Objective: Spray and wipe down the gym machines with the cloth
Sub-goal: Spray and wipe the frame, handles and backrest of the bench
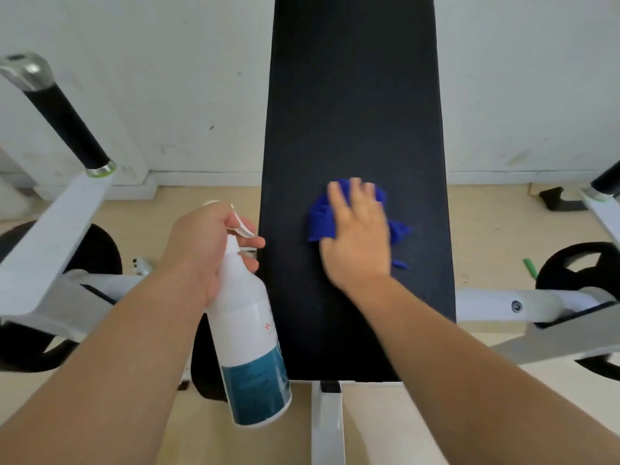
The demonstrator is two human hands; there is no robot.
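Note:
A long black padded bench (355, 112) of a white-framed gym machine runs up the middle of the view. My right hand (357, 236) lies flat on a crumpled blue cloth (322, 219) and presses it against the pad, fingers straight and blurred. To the left of the pad, my left hand (204, 246) grips the neck of a white spray bottle (250, 333) with a teal label. The bottle hangs tilted beside the pad's left edge, and a finger curls around its trigger.
White machine arms (50, 236) with black handles (63, 119) stick out on the left and the far right. Black weight plates (583, 270) sit low on both sides. A white frame post (327, 427) stands below the pad. A white wall rises behind, over a beige floor.

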